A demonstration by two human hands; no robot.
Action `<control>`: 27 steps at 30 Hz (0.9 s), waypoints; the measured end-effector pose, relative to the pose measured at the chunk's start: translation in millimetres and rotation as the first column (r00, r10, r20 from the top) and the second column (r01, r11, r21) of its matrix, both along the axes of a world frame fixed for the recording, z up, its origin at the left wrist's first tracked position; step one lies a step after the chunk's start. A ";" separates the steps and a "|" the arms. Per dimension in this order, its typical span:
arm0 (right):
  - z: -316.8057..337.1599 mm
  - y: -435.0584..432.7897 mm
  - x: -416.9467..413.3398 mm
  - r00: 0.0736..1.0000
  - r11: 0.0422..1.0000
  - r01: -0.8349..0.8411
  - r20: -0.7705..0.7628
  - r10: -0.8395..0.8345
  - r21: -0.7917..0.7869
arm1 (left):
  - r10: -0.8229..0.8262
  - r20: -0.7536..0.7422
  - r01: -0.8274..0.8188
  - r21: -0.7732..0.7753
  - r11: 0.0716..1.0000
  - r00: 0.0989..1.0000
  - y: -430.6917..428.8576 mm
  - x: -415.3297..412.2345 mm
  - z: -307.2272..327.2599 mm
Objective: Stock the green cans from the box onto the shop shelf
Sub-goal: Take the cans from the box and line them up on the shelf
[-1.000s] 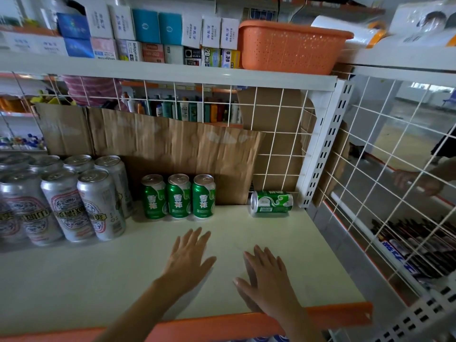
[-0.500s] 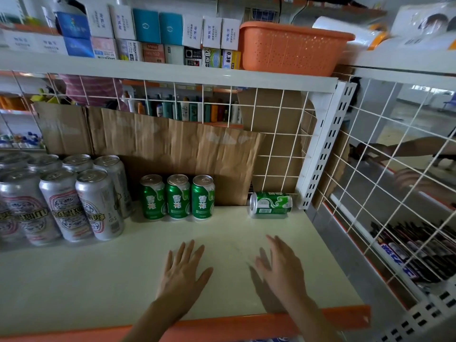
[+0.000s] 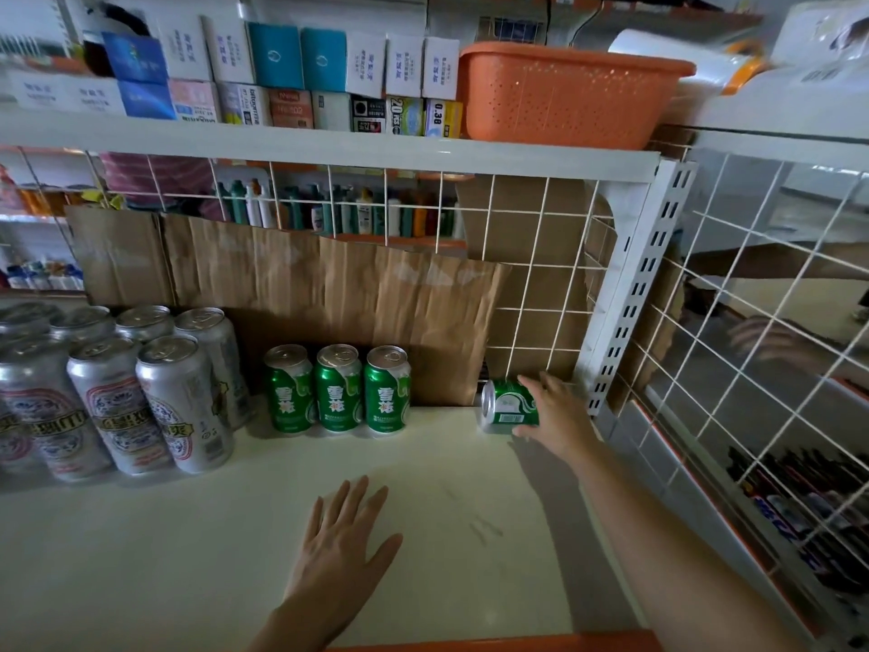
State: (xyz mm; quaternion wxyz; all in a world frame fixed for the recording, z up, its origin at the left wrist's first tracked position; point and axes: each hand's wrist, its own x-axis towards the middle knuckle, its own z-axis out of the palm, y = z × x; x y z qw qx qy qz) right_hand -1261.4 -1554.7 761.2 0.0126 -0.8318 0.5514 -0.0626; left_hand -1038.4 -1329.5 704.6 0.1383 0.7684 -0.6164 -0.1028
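Our right hand wraps a fallen green can lying on its side at the shelf back corner, seemingly gripping it. Our left hand rests flat, fingers spread, empty. Three upright green cans stand beside the silver cans.

You are standing in a small shop, facing a white metal retail shelf with an orange front edge and white wire-grid dividers. Rows of silver drink cans and green drink cans stand for sale, with small boxed goods stacked above and bottled toiletries on the aisle behind.
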 end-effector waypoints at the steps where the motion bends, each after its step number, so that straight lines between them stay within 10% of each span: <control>1: -0.9 -3.4 1.1 1.000 1.000 -0.004 -0.021 0.005 0.008 | 0.000 -0.002 0.000 0.002 1.000 1.000 0.1 -0.1 0.4; 27: 11.6 80.4 6.4 0.972 0.989 -0.146 0.181 0.148 -0.025 | -0.065 -0.081 0.065 -0.002 0.998 0.995 3.2 -0.9 8.2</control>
